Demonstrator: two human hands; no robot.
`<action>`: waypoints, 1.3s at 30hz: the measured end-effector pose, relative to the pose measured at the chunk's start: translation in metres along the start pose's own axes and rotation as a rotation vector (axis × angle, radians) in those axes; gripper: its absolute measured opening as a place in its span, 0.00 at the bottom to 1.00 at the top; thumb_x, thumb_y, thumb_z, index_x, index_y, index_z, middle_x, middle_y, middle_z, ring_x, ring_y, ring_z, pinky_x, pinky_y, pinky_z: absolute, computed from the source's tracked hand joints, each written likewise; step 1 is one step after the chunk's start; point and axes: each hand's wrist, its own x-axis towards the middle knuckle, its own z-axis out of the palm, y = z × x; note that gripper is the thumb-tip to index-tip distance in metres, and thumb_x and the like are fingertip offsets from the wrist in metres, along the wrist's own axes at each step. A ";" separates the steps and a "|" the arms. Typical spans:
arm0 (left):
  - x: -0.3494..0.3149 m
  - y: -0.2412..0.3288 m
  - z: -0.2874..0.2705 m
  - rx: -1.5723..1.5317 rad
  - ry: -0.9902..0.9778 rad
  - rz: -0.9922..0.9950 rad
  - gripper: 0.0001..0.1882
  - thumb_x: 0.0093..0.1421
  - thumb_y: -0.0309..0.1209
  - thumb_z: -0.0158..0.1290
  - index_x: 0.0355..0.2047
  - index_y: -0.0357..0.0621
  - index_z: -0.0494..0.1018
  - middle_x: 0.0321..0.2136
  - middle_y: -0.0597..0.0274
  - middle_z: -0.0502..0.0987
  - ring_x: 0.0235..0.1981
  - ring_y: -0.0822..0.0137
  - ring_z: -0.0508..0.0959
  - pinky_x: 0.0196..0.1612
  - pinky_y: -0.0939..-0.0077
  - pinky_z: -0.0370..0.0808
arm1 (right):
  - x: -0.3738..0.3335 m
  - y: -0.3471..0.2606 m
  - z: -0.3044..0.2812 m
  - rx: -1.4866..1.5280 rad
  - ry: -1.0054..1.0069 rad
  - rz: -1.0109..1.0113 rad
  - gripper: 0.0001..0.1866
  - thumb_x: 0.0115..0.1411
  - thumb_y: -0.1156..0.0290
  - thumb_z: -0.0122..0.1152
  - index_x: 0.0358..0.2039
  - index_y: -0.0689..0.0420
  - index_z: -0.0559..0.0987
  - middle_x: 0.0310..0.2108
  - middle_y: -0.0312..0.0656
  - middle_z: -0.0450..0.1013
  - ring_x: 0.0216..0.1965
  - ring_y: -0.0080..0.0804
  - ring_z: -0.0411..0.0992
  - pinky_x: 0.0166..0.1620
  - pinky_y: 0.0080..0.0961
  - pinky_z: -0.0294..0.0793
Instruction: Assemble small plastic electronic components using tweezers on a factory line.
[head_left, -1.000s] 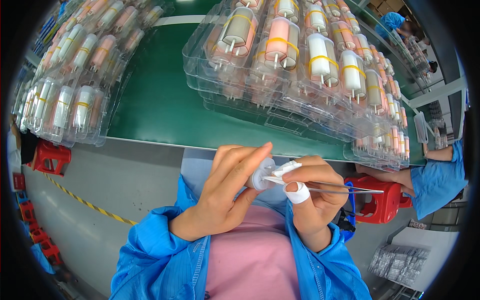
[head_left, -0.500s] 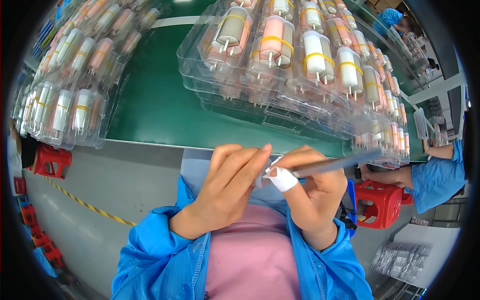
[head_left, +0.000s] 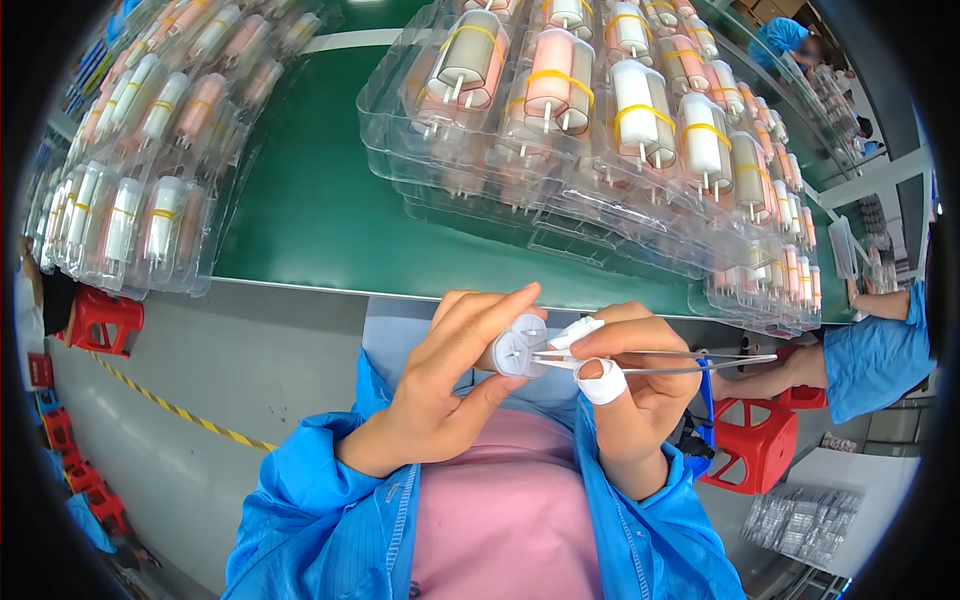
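We grip a pale round-ended piece [head_left: 519,343] in our left hand [head_left: 448,368], just off the green table [head_left: 300,200]; our right hand [head_left: 645,385] pinches metal tweezers [head_left: 763,358], tips right by the piece's face.

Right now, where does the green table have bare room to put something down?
The table is bare between the left trays and the right trays, this patch narrowing rightward along the near edge. Both stacks are crowded with tubes.
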 end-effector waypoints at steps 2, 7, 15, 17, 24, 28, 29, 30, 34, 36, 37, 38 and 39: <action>0.000 0.002 -0.001 -0.045 -0.018 -0.011 0.33 0.49 0.18 0.54 0.57 0.32 0.61 0.44 0.50 0.72 0.44 0.57 0.68 0.47 0.69 0.67 | 0.001 0.000 -0.001 -0.035 0.008 -0.020 0.08 0.47 0.83 0.64 0.30 0.65 0.78 0.29 0.48 0.75 0.30 0.30 0.74 0.32 0.20 0.72; -0.001 0.005 -0.004 -0.160 -0.081 -0.031 0.31 0.52 0.21 0.53 0.57 0.32 0.60 0.46 0.49 0.70 0.45 0.58 0.68 0.46 0.71 0.68 | 0.003 0.003 -0.001 -0.024 0.033 -0.048 0.08 0.47 0.82 0.64 0.30 0.65 0.78 0.29 0.48 0.76 0.29 0.29 0.74 0.30 0.19 0.72; -0.002 0.006 -0.005 -0.257 -0.138 -0.076 0.31 0.54 0.22 0.53 0.58 0.32 0.59 0.47 0.50 0.68 0.47 0.60 0.68 0.46 0.73 0.70 | 0.004 0.001 -0.005 -0.079 -0.020 -0.078 0.08 0.46 0.81 0.65 0.29 0.64 0.79 0.28 0.47 0.76 0.27 0.30 0.75 0.28 0.19 0.72; -0.001 0.006 -0.006 -0.240 -0.151 -0.075 0.31 0.54 0.21 0.53 0.58 0.33 0.59 0.47 0.50 0.67 0.47 0.60 0.68 0.46 0.73 0.71 | 0.006 0.001 -0.005 -0.090 -0.029 -0.091 0.08 0.45 0.80 0.65 0.29 0.63 0.79 0.28 0.47 0.77 0.27 0.30 0.75 0.28 0.19 0.72; -0.001 0.007 -0.007 -0.226 -0.159 -0.069 0.32 0.53 0.21 0.54 0.58 0.33 0.59 0.47 0.50 0.67 0.46 0.60 0.68 0.45 0.73 0.72 | 0.008 0.000 -0.007 -0.094 -0.051 -0.090 0.08 0.44 0.79 0.66 0.28 0.63 0.79 0.27 0.45 0.77 0.27 0.30 0.75 0.28 0.19 0.72; -0.001 0.008 -0.007 -0.247 -0.166 -0.096 0.31 0.54 0.23 0.54 0.58 0.30 0.58 0.46 0.50 0.67 0.46 0.62 0.68 0.46 0.73 0.70 | 0.007 0.001 -0.007 -0.079 -0.044 -0.076 0.08 0.44 0.79 0.67 0.28 0.63 0.79 0.27 0.45 0.77 0.27 0.29 0.75 0.28 0.19 0.72; -0.002 0.008 -0.007 -0.261 -0.164 -0.120 0.32 0.54 0.25 0.55 0.58 0.28 0.58 0.46 0.51 0.67 0.46 0.63 0.68 0.47 0.73 0.68 | 0.007 0.000 -0.007 -0.078 -0.045 -0.071 0.08 0.44 0.79 0.67 0.28 0.63 0.79 0.27 0.45 0.77 0.27 0.29 0.75 0.28 0.19 0.72; -0.002 0.009 -0.006 -0.275 -0.162 -0.145 0.32 0.55 0.27 0.55 0.57 0.26 0.57 0.45 0.51 0.67 0.47 0.65 0.68 0.48 0.73 0.65 | 0.007 0.000 -0.008 -0.077 -0.046 -0.066 0.08 0.45 0.79 0.67 0.28 0.63 0.79 0.27 0.45 0.77 0.27 0.29 0.75 0.29 0.19 0.72; -0.001 0.006 -0.008 -0.247 -0.182 -0.081 0.31 0.53 0.21 0.54 0.58 0.32 0.59 0.47 0.50 0.67 0.45 0.61 0.68 0.43 0.74 0.73 | 0.008 0.000 -0.007 -0.056 -0.050 -0.060 0.08 0.45 0.80 0.66 0.29 0.64 0.79 0.27 0.46 0.77 0.27 0.29 0.75 0.29 0.19 0.72; -0.001 0.006 -0.009 -0.248 -0.186 -0.082 0.31 0.54 0.21 0.54 0.58 0.32 0.59 0.47 0.50 0.66 0.45 0.61 0.68 0.43 0.74 0.73 | 0.008 0.000 -0.007 -0.062 -0.055 -0.063 0.09 0.45 0.81 0.66 0.29 0.64 0.79 0.27 0.46 0.77 0.27 0.29 0.75 0.29 0.19 0.72; -0.002 0.007 -0.008 -0.263 -0.179 -0.104 0.31 0.54 0.23 0.54 0.58 0.30 0.58 0.46 0.51 0.67 0.45 0.62 0.68 0.45 0.74 0.70 | 0.008 0.000 -0.007 -0.062 -0.053 -0.054 0.09 0.45 0.81 0.66 0.29 0.64 0.79 0.27 0.46 0.77 0.27 0.29 0.75 0.29 0.19 0.72; -0.002 0.008 -0.007 -0.279 -0.171 -0.126 0.31 0.55 0.25 0.55 0.58 0.28 0.58 0.46 0.51 0.67 0.46 0.64 0.68 0.46 0.74 0.68 | 0.007 -0.001 -0.007 -0.061 -0.052 -0.045 0.08 0.45 0.81 0.66 0.29 0.64 0.79 0.27 0.47 0.77 0.27 0.29 0.75 0.29 0.19 0.72; -0.002 0.009 -0.007 -0.295 -0.163 -0.147 0.32 0.55 0.27 0.55 0.57 0.26 0.58 0.45 0.51 0.67 0.46 0.65 0.68 0.48 0.74 0.65 | 0.007 -0.001 -0.007 -0.061 -0.050 -0.037 0.08 0.46 0.81 0.65 0.29 0.65 0.78 0.27 0.47 0.77 0.27 0.29 0.74 0.29 0.19 0.72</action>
